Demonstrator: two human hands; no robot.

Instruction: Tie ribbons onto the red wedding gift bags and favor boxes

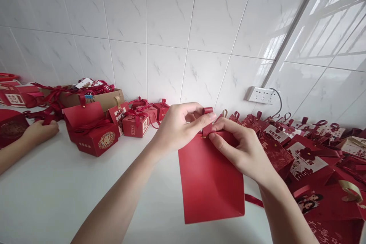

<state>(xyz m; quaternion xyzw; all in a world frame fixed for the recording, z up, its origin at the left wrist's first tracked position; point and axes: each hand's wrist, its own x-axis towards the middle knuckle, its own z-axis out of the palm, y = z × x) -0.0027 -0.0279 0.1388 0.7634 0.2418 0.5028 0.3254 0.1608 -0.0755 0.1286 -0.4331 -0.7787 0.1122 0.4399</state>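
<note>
A red gift box [213, 183] with a plain side facing me stands above the white table in front of me. At its top edge, my left hand [185, 126] pinches a dark red strap loop [207, 118] between thumb and fingers. My right hand [237, 141] grips the box's top edge just right of the strap, its thumb on the near face and its fingers behind. A small gold-coloured fastener shows at the strap's base. Dark red ribbon [254, 200] sticks out at the box's lower right.
Finished-looking red boxes [97, 137] sit left of centre, before a cardboard box [110, 99]. Many red boxes [307, 160] crowd the right side. Another person's hand [42, 131] holds ribbon at the far left. A power strip [260, 95] is on the tiled wall.
</note>
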